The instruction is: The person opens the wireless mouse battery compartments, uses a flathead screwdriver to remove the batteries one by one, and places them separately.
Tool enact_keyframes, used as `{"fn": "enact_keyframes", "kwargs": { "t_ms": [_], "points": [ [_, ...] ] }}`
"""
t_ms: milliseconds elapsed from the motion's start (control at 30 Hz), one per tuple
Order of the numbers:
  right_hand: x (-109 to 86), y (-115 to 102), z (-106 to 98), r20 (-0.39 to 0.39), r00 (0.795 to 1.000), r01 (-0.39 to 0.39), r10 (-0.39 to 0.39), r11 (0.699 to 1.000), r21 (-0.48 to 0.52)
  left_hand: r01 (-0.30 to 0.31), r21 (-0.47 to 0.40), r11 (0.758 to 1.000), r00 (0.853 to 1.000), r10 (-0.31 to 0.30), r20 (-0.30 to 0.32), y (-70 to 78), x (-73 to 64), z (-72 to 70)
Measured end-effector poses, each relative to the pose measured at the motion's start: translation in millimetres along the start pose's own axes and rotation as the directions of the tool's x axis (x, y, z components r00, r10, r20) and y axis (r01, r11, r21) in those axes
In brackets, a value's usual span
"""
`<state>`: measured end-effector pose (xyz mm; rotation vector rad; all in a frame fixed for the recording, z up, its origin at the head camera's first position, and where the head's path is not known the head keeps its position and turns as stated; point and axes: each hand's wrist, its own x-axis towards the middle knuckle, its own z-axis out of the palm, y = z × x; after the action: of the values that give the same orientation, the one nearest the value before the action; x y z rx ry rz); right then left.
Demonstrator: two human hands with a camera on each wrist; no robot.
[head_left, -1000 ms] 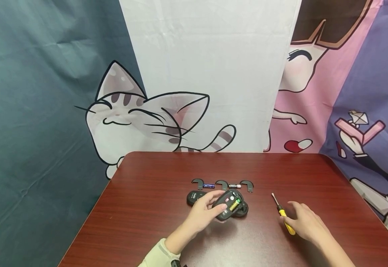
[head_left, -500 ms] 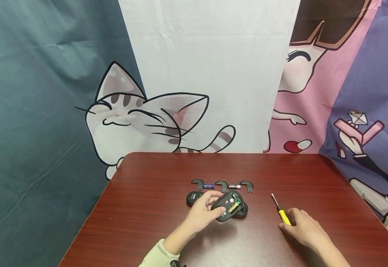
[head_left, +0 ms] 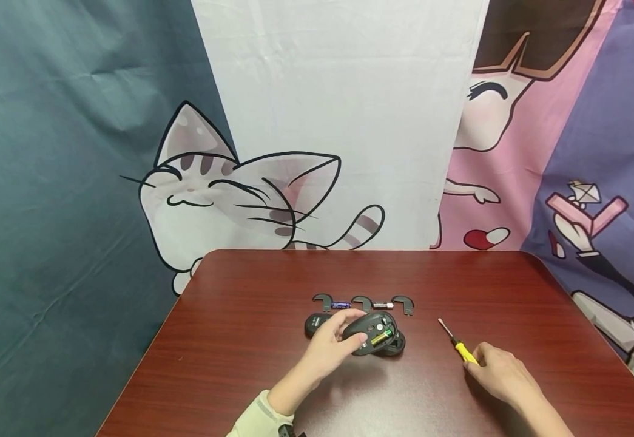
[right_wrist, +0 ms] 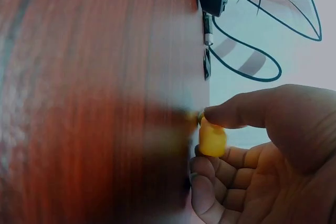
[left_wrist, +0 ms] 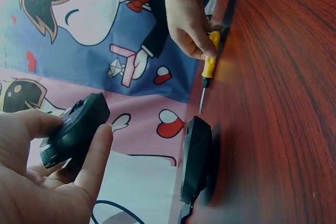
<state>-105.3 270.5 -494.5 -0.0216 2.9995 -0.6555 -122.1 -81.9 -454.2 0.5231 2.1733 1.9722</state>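
Note:
In the head view my left hand [head_left: 324,347] holds a black computer mouse [head_left: 357,331] above the table, its underside turned up toward me. A green-and-gold battery [head_left: 381,337] sits in the mouse's compartment. My right hand [head_left: 505,373] pinches the yellow handle of a screwdriver [head_left: 463,351], whose metal tip points away and to the left. The right wrist view shows thumb and fingers around the yellow screwdriver handle [right_wrist: 212,141]. Close behind the held mouse lies another black mouse [head_left: 397,346], partly hidden. One more mouse [head_left: 313,325] lies beyond my left hand, which covers part of it.
Along the back of the mice runs a row of hooked black covers [head_left: 405,303], with a blue battery [head_left: 341,305] and a silver-white battery [head_left: 383,305] between them. The reddish-brown table [head_left: 229,358] reaches a printed cloth backdrop [head_left: 377,109].
My right hand has closed onto the screwdriver's handle, and the screwdriver's tip has swung slightly to the left. The mouse in my left hand has tilted a little.

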Motion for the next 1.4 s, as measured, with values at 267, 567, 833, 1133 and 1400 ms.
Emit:
{"fn": "enact_keyframes", "kwargs": {
  "t_ms": [267, 567, 833, 1133, 1400],
  "points": [
    [-0.6, 1.8, -10.6, -0.100, 0.995, 0.002, -0.001, 1.000, 0.005, 0.079, 0.000, 0.997, 0.996, -0.079, -0.030, 4.8, -0.2, 0.9],
    [-9.3, -8.7, -34.3, -0.174, 0.984, -0.015, 0.019, 1.000, 0.024, 0.086, -0.026, 0.996, 0.996, -0.086, -0.022, 7.4, -0.1, 0.8],
    [-16.7, -21.4, -54.3, -0.241, 0.970, -0.001, 0.022, 0.996, 0.085, 0.076, -0.041, 0.996, 0.996, -0.078, -0.046, 4.8, 0.2, 2.1],
    [-26.5, -33.1, -70.0, -0.293, 0.954, 0.004, 0.062, 0.975, 0.222, 0.078, 0.009, 0.997, 0.996, -0.077, -0.045, 6.7, 0.4, 0.4],
    [-31.7, -45.1, -79.9, -0.254, 0.964, 0.044, 0.083, 0.888, 0.458, 0.077, 0.013, 0.997, 0.996, -0.076, -0.050, 9.3, 1.5, 0.0]
  ]
}}
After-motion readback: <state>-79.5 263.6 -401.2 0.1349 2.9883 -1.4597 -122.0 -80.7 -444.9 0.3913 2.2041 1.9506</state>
